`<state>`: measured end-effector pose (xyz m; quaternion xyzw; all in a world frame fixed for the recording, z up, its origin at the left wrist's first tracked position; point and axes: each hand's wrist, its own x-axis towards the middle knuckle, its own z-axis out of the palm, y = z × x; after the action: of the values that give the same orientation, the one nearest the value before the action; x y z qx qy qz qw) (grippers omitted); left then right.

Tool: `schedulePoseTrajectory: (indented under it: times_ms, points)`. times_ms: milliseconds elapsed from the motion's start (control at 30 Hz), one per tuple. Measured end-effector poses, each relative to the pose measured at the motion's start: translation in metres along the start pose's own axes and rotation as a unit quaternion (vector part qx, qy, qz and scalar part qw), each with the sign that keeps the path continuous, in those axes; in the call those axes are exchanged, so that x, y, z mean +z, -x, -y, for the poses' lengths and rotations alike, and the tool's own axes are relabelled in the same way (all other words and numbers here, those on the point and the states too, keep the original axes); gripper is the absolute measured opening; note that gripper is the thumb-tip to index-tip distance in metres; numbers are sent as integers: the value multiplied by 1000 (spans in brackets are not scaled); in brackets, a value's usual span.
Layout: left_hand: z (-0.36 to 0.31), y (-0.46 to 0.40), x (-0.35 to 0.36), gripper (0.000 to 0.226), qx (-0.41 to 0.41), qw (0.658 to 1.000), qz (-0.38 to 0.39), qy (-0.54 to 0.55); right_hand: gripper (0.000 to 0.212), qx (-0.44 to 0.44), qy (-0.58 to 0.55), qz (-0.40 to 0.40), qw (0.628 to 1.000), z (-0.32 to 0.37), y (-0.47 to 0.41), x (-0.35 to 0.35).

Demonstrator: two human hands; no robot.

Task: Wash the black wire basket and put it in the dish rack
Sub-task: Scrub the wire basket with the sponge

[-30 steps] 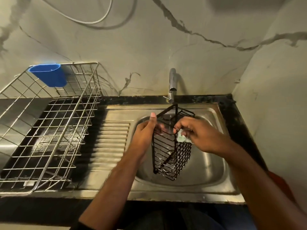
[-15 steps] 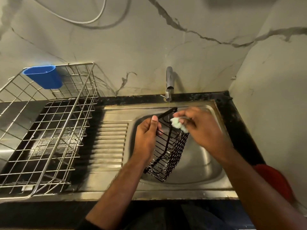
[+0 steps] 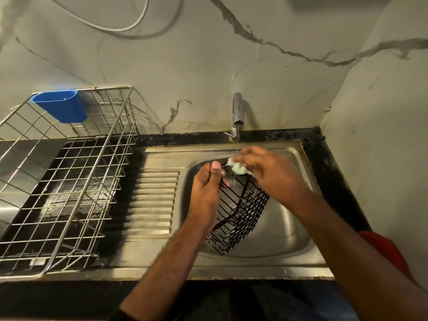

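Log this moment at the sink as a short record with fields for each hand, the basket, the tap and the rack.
left hand: left hand grips the black wire basket at its upper left edge
right hand: right hand presses a pale sponge onto the basket's top end
basket: tilted, held over the sink bowl
tap: tap runs a thin stream
rack: dish rack stands left of the sink, a blue cup hung on its back rim
stage: washing, basket not yet in rack

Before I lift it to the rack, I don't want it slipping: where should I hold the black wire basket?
Grip the black wire basket by its upper rim, from the left, where the left hand already holds it; it tilts over the sink, and the open wires admit fingers.
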<state>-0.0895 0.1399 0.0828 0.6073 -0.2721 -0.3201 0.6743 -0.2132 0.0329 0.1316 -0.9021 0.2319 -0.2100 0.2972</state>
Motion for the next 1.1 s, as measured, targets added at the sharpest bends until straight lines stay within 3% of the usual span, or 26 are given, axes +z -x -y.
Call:
schedulePoseTrajectory:
  times_ms: [67, 167, 233, 333, 467, 633, 767, 900, 1100]
  points:
    - [1, -1, -2, 33, -27, 999, -23, 23, 39, -9, -7, -13, 1000, -4, 5, -3]
    - [-2, -4, -2, 31, -51, 995, -48, 71, 40, -79, -6, 38, 996, 4, 17, 1]
    - [-3, -5, -2, 29, -52, 993, -57, 85, 41, -51, 10, 23, 998, -5, 20, -1]
    - [0, -6, -7, 32, -55, 991, -73, 99, 39, 6, 2, -71, 997, -27, 21, -10]
    - [3, -10, -13, 39, -79, 986, -90, 112, 41, -48, -2, -13, 999, -22, 28, -7]
    - [4, -12, -21, 36, -120, 975, -124, 142, 40, 21, -1, -74, 997, -27, 26, -21]
    - [4, -14, -23, 32, -136, 965, -151, 168, 41, -28, -4, -2, 1000, -8, 32, -12]
    - [0, -8, -22, 18, -138, 965, -144, 172, 37, 75, -17, -74, 994, -21, 24, -25]
    - [-13, -4, -21, 19, -156, 941, -148, 261, 36, 58, -20, -93, 994, -33, 25, -27]
